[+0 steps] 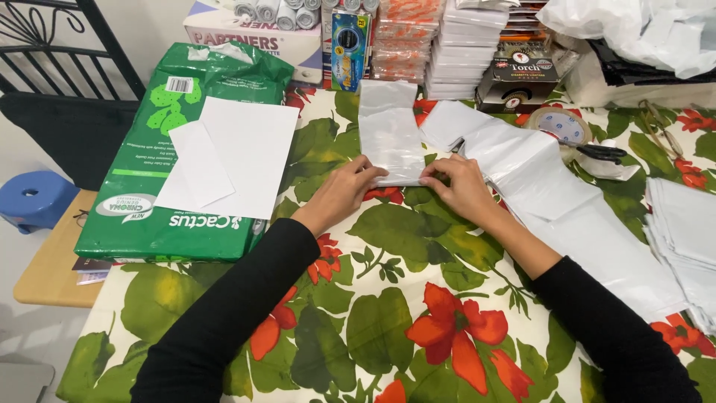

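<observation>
a translucent white plastic bag (389,134), laid flat and lengthwise on the floral tablecloth (403,298), running straight away from the body toward the stacked goods at the back. near edge pinned at both corners: left hand (344,190) with fingertips pressed down on the left corner, right hand (456,186) with fingers curled and pinching the right corner against the cloth. probably held so to keep the slippery film square and taut along that lower edge; whether a fold is being creased there cannot be told.

just to the right, more white plastic bags (552,201) spread in a loose overlapping run toward the table's near right, within easy reach of the right hand. further right, a neater pile of folded white sheets (682,231) at the table edge. beyond those, a roll of clear tape (563,125) and black-handled scissors (600,153), set off to the side, away from the hands.

to the left, a green plastic pack (175,164) lying flat, with white paper sheets (231,157) resting on top, well apart from the left hand. behind, stacked boxes and packets (462,45) against the wall. off the table, a blue stool (33,198).
</observation>
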